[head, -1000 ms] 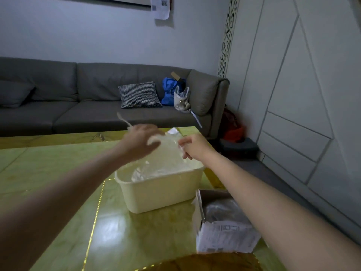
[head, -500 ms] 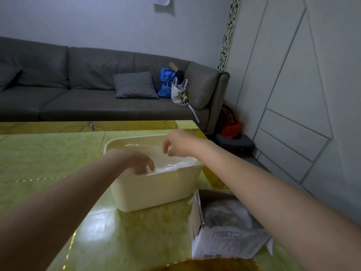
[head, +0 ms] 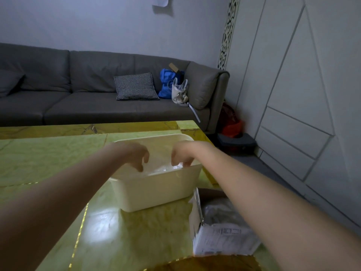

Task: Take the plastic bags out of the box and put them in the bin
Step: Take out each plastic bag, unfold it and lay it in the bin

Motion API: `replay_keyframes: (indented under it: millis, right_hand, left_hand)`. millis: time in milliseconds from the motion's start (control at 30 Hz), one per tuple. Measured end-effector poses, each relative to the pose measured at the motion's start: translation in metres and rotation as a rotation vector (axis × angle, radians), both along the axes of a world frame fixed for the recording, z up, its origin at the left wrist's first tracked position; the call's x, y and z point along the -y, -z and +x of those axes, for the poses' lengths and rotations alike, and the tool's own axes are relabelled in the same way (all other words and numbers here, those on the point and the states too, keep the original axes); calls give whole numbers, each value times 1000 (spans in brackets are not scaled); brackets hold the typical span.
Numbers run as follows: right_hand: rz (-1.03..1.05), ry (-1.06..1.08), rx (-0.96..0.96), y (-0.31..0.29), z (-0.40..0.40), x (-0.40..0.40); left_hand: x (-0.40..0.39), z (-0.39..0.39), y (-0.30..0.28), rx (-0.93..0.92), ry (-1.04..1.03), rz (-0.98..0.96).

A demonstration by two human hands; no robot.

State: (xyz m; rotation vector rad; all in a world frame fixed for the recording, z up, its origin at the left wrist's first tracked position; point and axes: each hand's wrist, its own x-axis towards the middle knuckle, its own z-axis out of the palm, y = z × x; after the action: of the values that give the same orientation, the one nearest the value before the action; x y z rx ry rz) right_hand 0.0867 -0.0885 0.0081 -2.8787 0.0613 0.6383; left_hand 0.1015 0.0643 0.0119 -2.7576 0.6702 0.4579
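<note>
Head view shows our two bare arms reaching over a green marble-patterned table (head: 48, 159) to the cream bin (head: 160, 190); our left hand (head: 134, 155) hangs over the bin's near-left rim with fingers curled downward, and whether they pinch anything we cannot tell; our right hand (head: 183, 154) dips its curled fingertips into the bin's right side, touching the clear plastic bags (head: 166, 169) that lie crumpled inside, though a firm pinch is not plain; the box (head: 218, 227) stands open at the table's near-right edge, just beside the bin, with more crinkled plastic visible in it under our right forearm; behind the table a grey sofa (head: 78, 94) carries a checked cushion (head: 135, 87) and a blue bag (head: 168, 83).
</note>
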Motion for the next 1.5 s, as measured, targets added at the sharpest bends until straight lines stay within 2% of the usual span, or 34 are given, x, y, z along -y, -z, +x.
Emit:
replay_keyframes:
  millis: [167, 267, 367, 467, 500, 633, 800, 933, 1067, 1167, 1267, 1333, 1433, 1500]
  right_hand:
    - [174, -61, 190, -45, -50, 14]
    - [183, -59, 103, -62, -86, 26]
    - [140, -27, -38, -62, -125, 40]
    - [-8, -32, -6, -42, -158, 46]
    - [-68, -47, 31, -34, -169, 46]
    - [-221, -83, 222, -3, -190, 42]
    - [-143, 76, 380, 8, -187, 43]
    - [-38, 107, 341, 2, -182, 51]
    - [150, 95, 171, -9, -183, 59]
    - [257, 101, 130, -14, -186, 64]
    - [404, 200, 61, -19, -192, 64]
    - [395, 233, 64, -21, -195, 65]
    - [271, 170, 91, -22, -192, 67]
    - [266, 153, 74, -24, -192, 67]
  left_hand:
    - [19, -35, -26, 296, 120, -224]
    - [43, -67, -31, 267, 277, -440]
    - [67, -104, -27, 101, 387, -570]
    - [79, -127, -12, -94, 413, -397]
    - [82, -133, -5, -107, 427, -333]
    - [83, -143, 13, -1, 446, -324]
    - [80, -145, 24, 128, 429, -434]
    - [81, -145, 31, 205, 451, -452]
    - [80, -144, 27, 125, 411, -501]
    - [79, -149, 18, 35, 382, -575]
    - [81, -151, 14, -9, 343, -602]
    - [82, -152, 13, -38, 298, -620]
    - [81, -154, 11, -228, 191, -754]
    - [78, -158, 10, -304, 184, -720]
